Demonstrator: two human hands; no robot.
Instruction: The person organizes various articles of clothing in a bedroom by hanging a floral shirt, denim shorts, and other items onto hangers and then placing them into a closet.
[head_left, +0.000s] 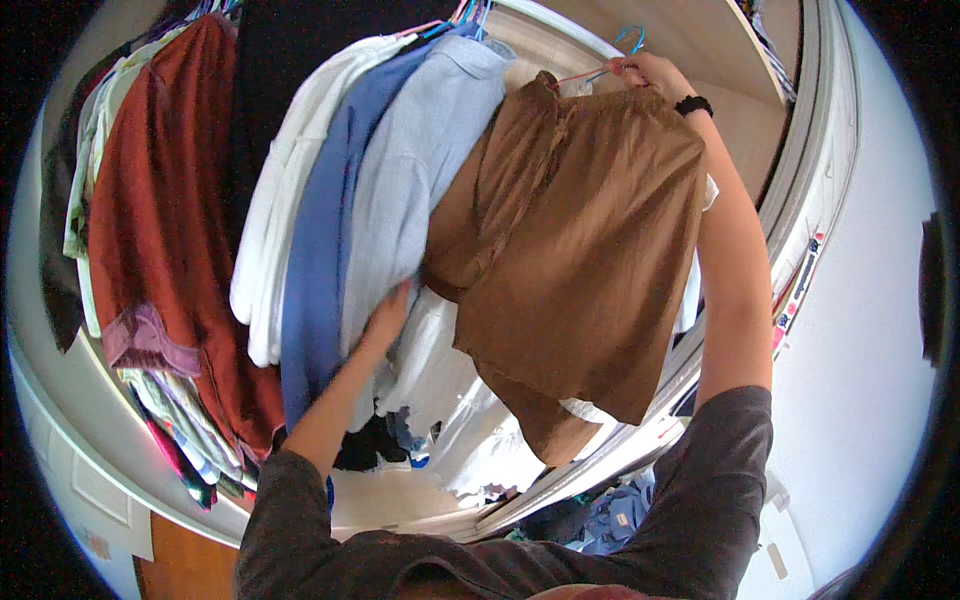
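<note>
My right hand is raised near the closet rail and grips the top of a clothes hanger. From that hanger hang brown shorts with a gathered waistband and a drawstring. My left hand reaches up against the lower edge of a light-blue collared shirt, left of the shorts. It is blurred, and its fingers are partly hidden, so whether it grips the cloth is unclear. White garments show below and behind the shorts.
Blue and white garments hang left of the light-blue shirt. Farther left hangs a rust-red garment among several others. The white rail curves overhead. Sliding-door tracks run along the right side. Folded blue clothes lie low down.
</note>
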